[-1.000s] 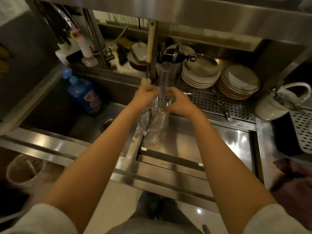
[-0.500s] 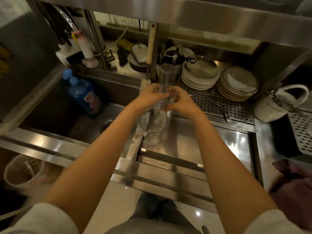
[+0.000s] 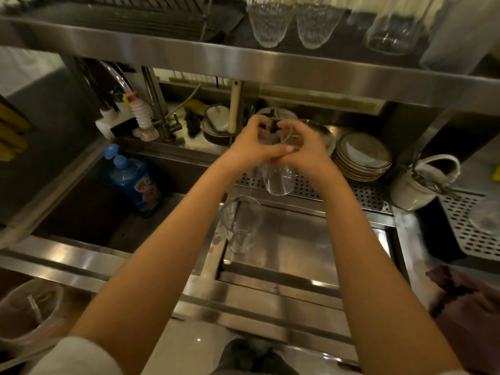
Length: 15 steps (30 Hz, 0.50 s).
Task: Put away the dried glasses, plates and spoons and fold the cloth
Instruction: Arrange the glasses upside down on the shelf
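Note:
My left hand and my right hand both clasp a clear glass, lifted above the perforated drain grate. A second clear glass stands on the steel counter below my wrists. Stacks of plates sit at the back right. Several glasses stand on the steel shelf overhead. A dark purple cloth lies at the right edge.
A deep sink on the left holds a blue soap bottle. A white pitcher stands right of the plates. A wooden-handled tool hangs in the middle. A plastic bin sits at lower left.
Both hands have raised the held glass up and away from the counter. The view has tilted upward, and the overhead shelf with glasses has come into sight.

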Available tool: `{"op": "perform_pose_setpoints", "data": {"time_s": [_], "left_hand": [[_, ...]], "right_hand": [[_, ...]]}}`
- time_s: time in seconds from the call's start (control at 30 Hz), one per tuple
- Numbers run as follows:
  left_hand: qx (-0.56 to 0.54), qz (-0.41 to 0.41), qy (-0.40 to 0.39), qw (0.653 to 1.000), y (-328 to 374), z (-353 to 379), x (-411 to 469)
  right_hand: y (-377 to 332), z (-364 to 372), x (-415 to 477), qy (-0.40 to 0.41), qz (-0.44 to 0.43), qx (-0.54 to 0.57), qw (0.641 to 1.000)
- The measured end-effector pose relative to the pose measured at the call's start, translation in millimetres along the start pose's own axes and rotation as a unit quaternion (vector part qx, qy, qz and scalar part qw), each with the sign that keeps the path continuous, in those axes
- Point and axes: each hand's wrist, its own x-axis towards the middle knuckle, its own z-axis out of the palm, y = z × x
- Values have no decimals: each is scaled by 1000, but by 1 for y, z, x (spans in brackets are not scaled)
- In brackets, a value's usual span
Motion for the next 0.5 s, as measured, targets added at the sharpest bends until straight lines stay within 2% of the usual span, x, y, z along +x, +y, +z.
{"op": "perform_pose_setpoints", "data": {"time_s": [0.3,0.5], "left_hand": [[17,64,108,992,52,-2,4],[23,51,165,985,78,-2,5]], "right_hand": [[-45,-21,-4,39,-72,51,995],[-63,-31,-6,38,-84,89,992]]}}
